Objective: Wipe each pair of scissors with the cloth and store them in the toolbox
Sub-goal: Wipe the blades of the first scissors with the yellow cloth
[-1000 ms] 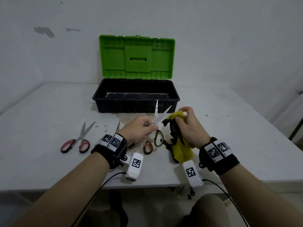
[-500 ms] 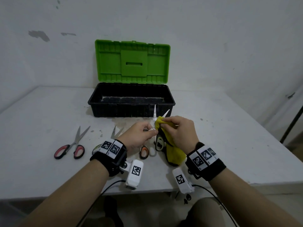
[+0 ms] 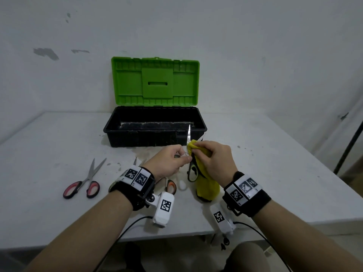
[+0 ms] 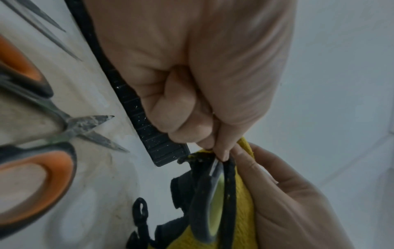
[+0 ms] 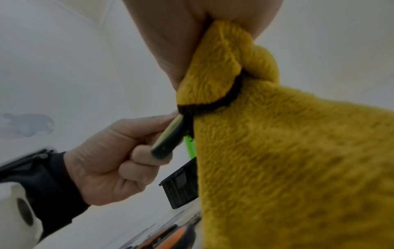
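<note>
My left hand pinches a pair of scissors with black and yellow-green handles near the pivot, its blades spread and pointing up. My right hand grips the yellow cloth and presses it round the right blade, hiding most of it. In the left wrist view the handle loop hangs below my left fingertips against the cloth. In the right wrist view the cloth fills the right half, beside the handle. The black toolbox stands open behind, green lid upright.
Red-handled scissors lie at the left on the white table. Orange-handled scissors lie under my left wrist, with another pair's blades showing beyond it. The table's front edge runs just below my wrists. A wall rises behind the toolbox.
My right hand has brought the cloth in from the right and down onto the right blade, so less of that blade shows. My left hand keeps holding the scissors upright.
</note>
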Available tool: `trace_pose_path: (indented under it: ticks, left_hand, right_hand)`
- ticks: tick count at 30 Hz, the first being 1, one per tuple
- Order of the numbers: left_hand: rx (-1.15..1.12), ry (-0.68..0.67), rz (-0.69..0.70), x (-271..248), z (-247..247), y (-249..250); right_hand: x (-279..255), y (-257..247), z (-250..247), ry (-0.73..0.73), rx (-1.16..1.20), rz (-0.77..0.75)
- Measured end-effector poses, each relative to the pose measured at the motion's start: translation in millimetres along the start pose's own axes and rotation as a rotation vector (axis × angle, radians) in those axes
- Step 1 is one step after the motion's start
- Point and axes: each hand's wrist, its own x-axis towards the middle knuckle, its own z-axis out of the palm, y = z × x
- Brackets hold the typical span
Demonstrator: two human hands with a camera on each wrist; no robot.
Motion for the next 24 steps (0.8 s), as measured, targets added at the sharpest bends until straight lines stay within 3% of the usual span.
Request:
trace_pose_path:
  ticks: [8,16,24]
  left_hand:
    - [-0.003,0.027,0.048,-4,-3,-4]
    - [0.049,0.023,-0.024,-6,-10,-17]
    - [0.047,0.019,-0.079,-4,-13,-16]
  right_hand:
    - [6,-4,-3,0.018,-0.079,-0.043]
    - [26,14,-28,0.169,-0.054,0.208]
    - [-10,-1,-9,-0.038,-0.044,0.036]
